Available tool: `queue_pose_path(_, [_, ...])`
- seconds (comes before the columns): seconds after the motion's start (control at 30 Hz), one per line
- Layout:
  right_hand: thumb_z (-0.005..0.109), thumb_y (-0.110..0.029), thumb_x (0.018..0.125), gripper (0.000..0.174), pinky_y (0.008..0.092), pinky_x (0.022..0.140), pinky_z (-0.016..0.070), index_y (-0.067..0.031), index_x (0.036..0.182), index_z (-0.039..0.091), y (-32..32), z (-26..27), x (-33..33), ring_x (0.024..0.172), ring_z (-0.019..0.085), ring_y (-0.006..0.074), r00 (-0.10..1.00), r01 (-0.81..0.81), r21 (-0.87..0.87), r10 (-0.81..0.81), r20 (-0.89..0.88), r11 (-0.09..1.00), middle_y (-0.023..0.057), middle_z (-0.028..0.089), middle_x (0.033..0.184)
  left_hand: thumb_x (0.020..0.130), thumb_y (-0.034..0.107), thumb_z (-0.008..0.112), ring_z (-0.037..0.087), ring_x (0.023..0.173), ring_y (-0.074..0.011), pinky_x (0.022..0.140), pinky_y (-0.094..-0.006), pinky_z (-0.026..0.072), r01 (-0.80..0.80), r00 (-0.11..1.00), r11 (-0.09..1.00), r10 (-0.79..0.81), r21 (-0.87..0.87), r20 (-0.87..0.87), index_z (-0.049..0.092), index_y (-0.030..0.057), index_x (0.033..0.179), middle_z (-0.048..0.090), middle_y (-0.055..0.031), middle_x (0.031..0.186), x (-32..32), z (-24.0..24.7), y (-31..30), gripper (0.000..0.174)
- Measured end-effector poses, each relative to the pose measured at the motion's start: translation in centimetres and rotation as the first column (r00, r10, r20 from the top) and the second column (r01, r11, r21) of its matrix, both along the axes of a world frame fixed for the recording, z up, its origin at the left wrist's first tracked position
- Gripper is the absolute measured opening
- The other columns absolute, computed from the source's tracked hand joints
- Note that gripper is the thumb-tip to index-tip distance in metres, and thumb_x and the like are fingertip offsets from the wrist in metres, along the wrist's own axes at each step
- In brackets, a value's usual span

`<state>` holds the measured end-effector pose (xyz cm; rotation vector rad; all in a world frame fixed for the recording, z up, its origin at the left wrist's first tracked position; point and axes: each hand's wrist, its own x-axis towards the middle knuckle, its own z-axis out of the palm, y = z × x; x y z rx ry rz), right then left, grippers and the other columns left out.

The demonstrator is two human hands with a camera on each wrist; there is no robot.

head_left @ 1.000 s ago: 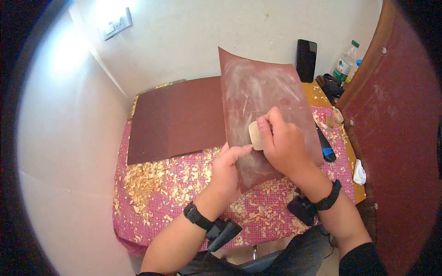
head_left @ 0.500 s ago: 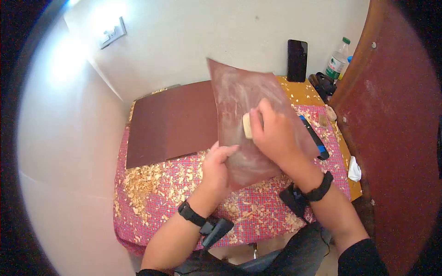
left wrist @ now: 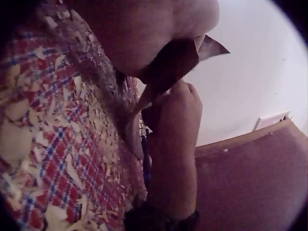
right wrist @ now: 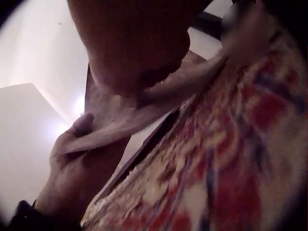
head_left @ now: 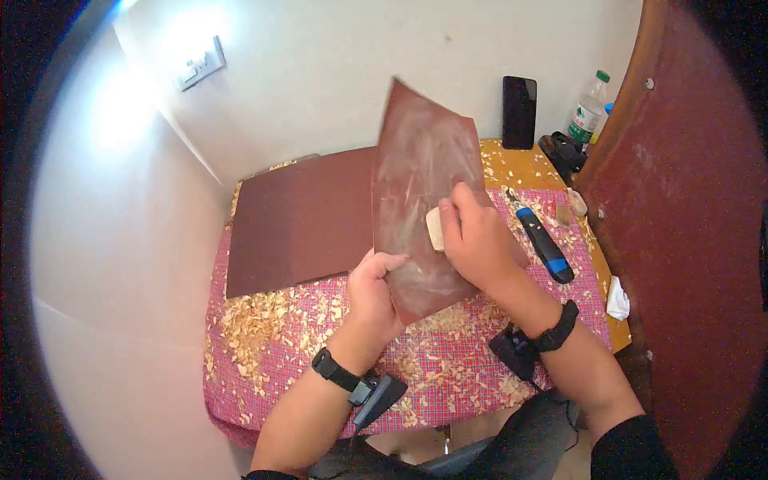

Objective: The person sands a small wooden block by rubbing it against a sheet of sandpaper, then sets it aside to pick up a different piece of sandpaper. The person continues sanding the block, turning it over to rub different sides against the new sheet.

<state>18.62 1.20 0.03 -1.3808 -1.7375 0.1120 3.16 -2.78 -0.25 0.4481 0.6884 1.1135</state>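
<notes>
A reddish-brown sheet of sandpaper (head_left: 428,148), streaked with pale dust, is held up at a tilt over the table in the head view. My left hand (head_left: 374,288) grips its near left edge, thumb on the dusty face and the other fingers behind. A small pale wooden block (head_left: 435,230) with rounded corners is pinched in my right hand (head_left: 482,244) against the middle of that face. In the right wrist view the sandpaper (right wrist: 120,122) bends into a curve beneath the right hand; the block is hidden there.
Larger brown sheets (head_left: 308,220) lie at the left. Wood shavings (head_left: 252,328) litter the checked cloth (head_left: 320,400). On the right are a black-and-blue handled tool (head_left: 546,246), a phone (head_left: 519,114) against the wall, a bottle (head_left: 588,110) and a crumpled white tissue (head_left: 617,299).
The right hand has shifted the wooden block over the sandpaper's face. The sheet has turned and bowed more, so the black-and-blue tool on the right now shows fully. The left hand keeps its grip.
</notes>
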Motion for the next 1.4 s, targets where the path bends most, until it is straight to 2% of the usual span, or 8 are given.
queue_pose_path(0.23, [0.046, -0.026, 0.096, 0.018, 0.0561, 0.051, 0.0455, -0.0079, 0.093, 0.048, 0.5, 1.1, -0.3, 0.056, 0.061, 0.0444, 0.989, 0.082, 0.005, -0.082, 0.122, 0.997, 0.0240, 0.059, 0.059, 0.084, 0.012, 0.047, 0.060, 0.107, -0.0334, 0.093, -0.0524, 0.0496, 0.118, 0.978, 0.989, -0.101, -0.087, 0.183, 0.051, 0.0037, 0.119, 0.059, -0.0156, 0.116, -0.5, -0.8, 0.3, 0.037])
queue_pose_path(0.3, [0.046, -0.025, 0.096, 0.018, 0.0561, 0.050, 0.0456, -0.0079, 0.093, 0.048, -0.1, 0.5, -0.2, 0.057, 0.061, 0.0445, 0.987, 0.067, -0.006, -0.065, 0.145, 0.998, 0.0242, 0.059, 0.059, 0.084, 0.013, 0.047, 0.061, 0.105, -0.0323, 0.092, -0.0507, 0.0502, 0.022, 0.999, 0.998, -0.023, 0.056, 0.022, 0.052, 0.0036, 0.117, 0.060, -0.0149, 0.114, -0.1, -0.9, -0.2, 0.035])
queue_pose_path(0.43, [0.046, -0.024, 0.096, 0.017, 0.0569, 0.050, 0.0450, -0.0075, 0.092, 0.048, -1.2, 0.7, -0.9, 0.058, 0.061, 0.0453, 0.983, 0.055, -0.068, -0.041, 0.181, 0.996, 0.0248, 0.060, 0.061, 0.083, 0.011, 0.047, 0.061, 0.102, -0.0307, 0.092, -0.0478, 0.0505, 0.067, 0.992, 0.996, -0.061, -0.056, 0.111, 0.052, 0.0034, 0.116, 0.061, -0.0140, 0.112, -0.6, -0.6, 0.2, 0.035])
queue_pose_path(0.5, [0.046, -0.024, 0.096, 0.017, 0.0573, 0.051, 0.0451, -0.0074, 0.092, 0.048, -1.1, 0.8, -0.7, 0.058, 0.061, 0.0454, 0.986, 0.073, -0.056, -0.063, 0.152, 0.996, 0.0252, 0.060, 0.062, 0.082, 0.009, 0.048, 0.062, 0.100, -0.0296, 0.091, -0.0457, 0.0507, -0.013, 1.000, 1.000, 0.013, -0.005, -0.011, 0.053, 0.0029, 0.114, 0.061, -0.0135, 0.109, 0.1, -0.9, -0.2, 0.034])
queue_pose_path(0.93, [0.046, -0.022, 0.096, 0.016, 0.0580, 0.052, 0.0425, -0.0056, 0.095, 0.047, -2.4, -0.1, -1.3, 0.054, 0.058, 0.0455, 0.963, 0.024, -0.163, 0.021, 0.268, 0.986, 0.0250, 0.058, 0.059, 0.082, 0.010, 0.045, 0.062, 0.104, -0.0299, 0.088, -0.0469, 0.0526, 0.034, 0.998, 0.999, -0.034, 0.010, 0.048, 0.051, 0.0031, 0.118, 0.060, -0.0149, 0.114, -1.0, -0.1, 0.5, 0.037])
queue_pose_path(1.0, [0.047, -0.023, 0.093, 0.017, 0.0539, 0.051, 0.0483, -0.0060, 0.093, 0.047, -1.0, 0.4, -0.9, 0.057, 0.063, 0.0420, 0.957, 0.060, -0.073, -0.036, 0.288, 0.996, 0.0223, 0.062, 0.061, 0.080, 0.015, 0.047, 0.061, 0.103, -0.0335, 0.094, -0.0514, 0.0476, -0.006, 0.998, 0.998, 0.003, 0.058, 0.057, 0.053, 0.0016, 0.118, 0.061, -0.0152, 0.112, -0.2, 0.3, 0.3, 0.041])
queue_pose_path(1.33, [0.042, -0.025, 0.098, 0.020, 0.0585, 0.053, 0.0430, -0.0056, 0.095, 0.046, -0.7, 0.1, -0.7, 0.057, 0.058, 0.0477, 0.970, 0.152, -0.041, -0.141, 0.198, 0.988, 0.0260, 0.059, 0.062, 0.082, 0.010, 0.044, 0.061, 0.103, -0.0305, 0.089, -0.0476, 0.0525, -0.022, 0.999, 1.000, 0.021, -0.020, -0.024, 0.050, 0.0036, 0.120, 0.059, -0.0151, 0.115, -0.7, 0.9, -0.4, 0.039])
queue_pose_path(1.4, [0.043, -0.025, 0.097, 0.020, 0.0576, 0.053, 0.0437, -0.0053, 0.095, 0.045, -2.8, -0.2, -1.4, 0.058, 0.058, 0.0478, 0.937, 0.090, -0.111, -0.046, 0.347, 0.990, 0.0258, 0.059, 0.062, 0.079, 0.015, 0.048, 0.060, 0.104, -0.0335, 0.093, -0.0528, 0.0483, 0.017, 0.998, 0.999, -0.019, 0.035, 0.051, 0.053, 0.0039, 0.120, 0.060, -0.0142, 0.113, -0.9, 1.2, -0.1, 0.043])
